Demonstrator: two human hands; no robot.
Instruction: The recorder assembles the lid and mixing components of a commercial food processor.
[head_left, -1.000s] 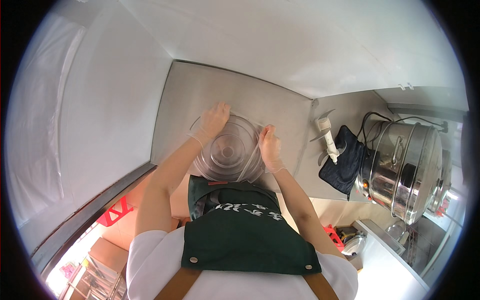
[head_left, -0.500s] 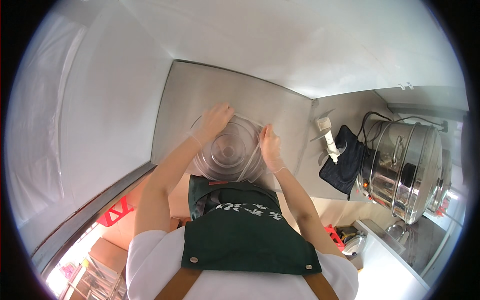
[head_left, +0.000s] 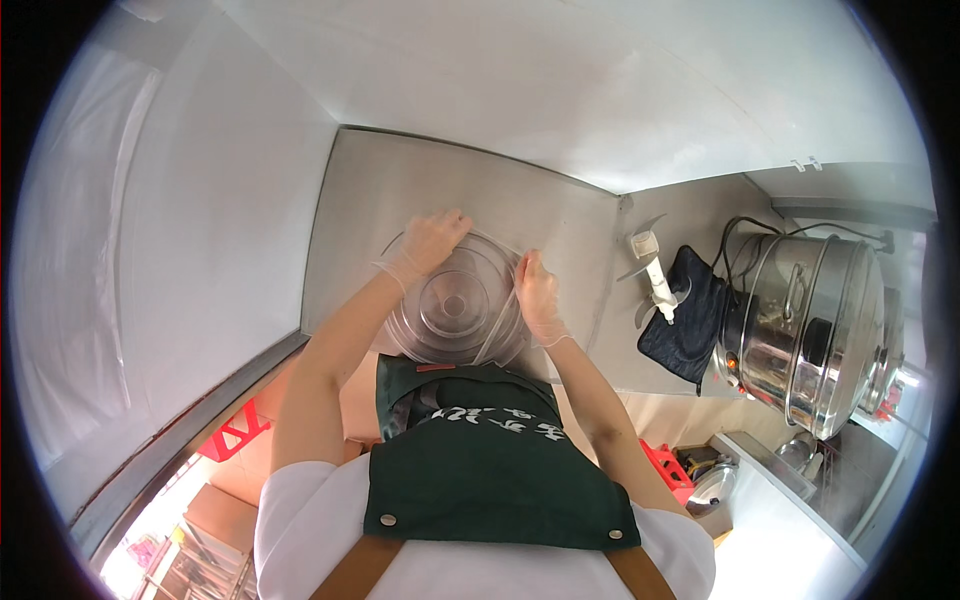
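Note:
A clear round plastic container (head_left: 455, 303), ringed like a lidded tub, rests on the steel counter just in front of my apron. My left hand (head_left: 436, 243), in a thin clear glove, curls its fingers over the container's far rim. At the right side of the rim, my right hand (head_left: 537, 292), gloved the same way, is closed with thumb and fingers pinched together on the edge. A pale straight band runs from near that hand down across the container's right part. Whether the container holds anything cannot be made out.
Right on the steel counter (head_left: 400, 170) lie a white blade assembly (head_left: 655, 278) with curved metal blades and a dark cloth (head_left: 688, 325). Beyond them stands a large steel drum-shaped appliance (head_left: 800, 335) with cords. Pale walls (head_left: 225, 200) border the counter left and behind.
The view has shifted very slightly. Both hands stay on the container's rim, with hardly any movement.

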